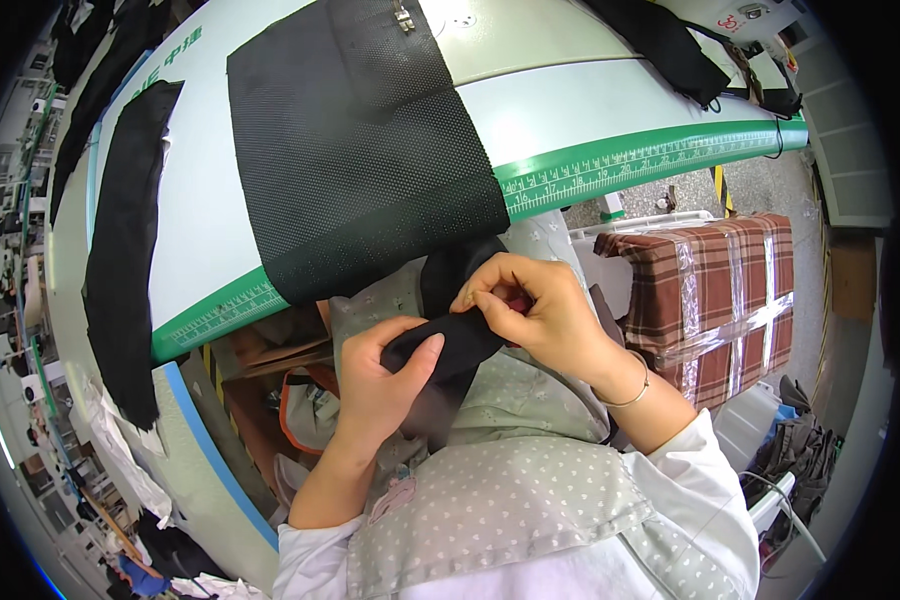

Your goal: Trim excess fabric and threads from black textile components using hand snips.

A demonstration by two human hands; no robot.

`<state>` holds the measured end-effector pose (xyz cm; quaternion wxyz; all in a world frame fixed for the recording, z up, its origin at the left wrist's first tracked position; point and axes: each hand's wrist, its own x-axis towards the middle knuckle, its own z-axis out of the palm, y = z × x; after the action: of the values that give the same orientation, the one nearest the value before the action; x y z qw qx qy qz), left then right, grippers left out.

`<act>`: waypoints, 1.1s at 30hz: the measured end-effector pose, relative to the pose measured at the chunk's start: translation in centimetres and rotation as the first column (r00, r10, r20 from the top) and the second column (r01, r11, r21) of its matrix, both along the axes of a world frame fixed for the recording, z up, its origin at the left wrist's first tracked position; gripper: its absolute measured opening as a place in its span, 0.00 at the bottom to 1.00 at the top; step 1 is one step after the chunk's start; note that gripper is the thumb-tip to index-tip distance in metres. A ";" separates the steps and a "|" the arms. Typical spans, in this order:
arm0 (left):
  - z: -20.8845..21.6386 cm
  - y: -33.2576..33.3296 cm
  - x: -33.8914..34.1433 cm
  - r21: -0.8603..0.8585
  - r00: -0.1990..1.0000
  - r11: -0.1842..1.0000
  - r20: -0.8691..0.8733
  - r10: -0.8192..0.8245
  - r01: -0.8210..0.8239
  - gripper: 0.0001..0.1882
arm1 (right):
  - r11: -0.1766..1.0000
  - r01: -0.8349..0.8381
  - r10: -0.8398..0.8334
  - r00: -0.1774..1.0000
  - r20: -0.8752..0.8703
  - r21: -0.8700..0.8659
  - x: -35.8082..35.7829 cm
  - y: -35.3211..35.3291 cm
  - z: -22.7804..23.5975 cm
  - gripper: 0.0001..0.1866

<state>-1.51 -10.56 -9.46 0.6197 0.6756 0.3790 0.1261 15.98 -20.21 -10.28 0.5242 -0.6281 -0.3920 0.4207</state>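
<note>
Over my lap I hold a folded piece of black fabric (458, 341) in both hands. My left hand (382, 372) grips its left end, thumb pressed on top. With thumb and forefinger together, my right hand (532, 308) pinches at the upper edge of the fabric; whatever lies between those fingertips is too small to make out. A bracelet circles my right wrist. Just beyond my hands, a dotted black mesh sheet (360, 150) lies on the sewing table and hangs over its front edge. Part of the black fabric drops down between my hands and the table.
The white table's green edge carries a ruler strip (610, 172). A long black fabric strip (125, 250) lies at left, more black fabric (660, 50) at the far right by the machine. A plaid-covered, taped box seat (715, 310) stands at right. An orange-trimmed bag (310, 412) sits below.
</note>
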 end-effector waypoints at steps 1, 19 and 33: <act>0.0 0.0 0.1 -0.043 1.000 0.999 0.018 0.003 -0.002 0.08 | 0.998 0.009 -0.008 1.000 -0.011 0.059 -0.1 -0.1 -0.3 0.02; -0.2 0.4 -2.0 -0.353 0.994 0.933 0.054 0.090 -0.066 0.09 | 0.813 -0.523 0.327 0.773 0.544 0.254 -1.2 -0.2 -0.5 0.19; 3.6 1.5 -3.0 0.197 0.996 0.980 0.086 -0.029 0.012 0.05 | 0.951 -0.191 0.143 0.969 0.202 0.242 0.8 -0.1 0.8 0.18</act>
<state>-4.53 -9.04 -5.90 0.5675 0.7310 0.3299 0.1864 16.74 -20.27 -9.48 0.5261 -0.5544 -0.5419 0.3495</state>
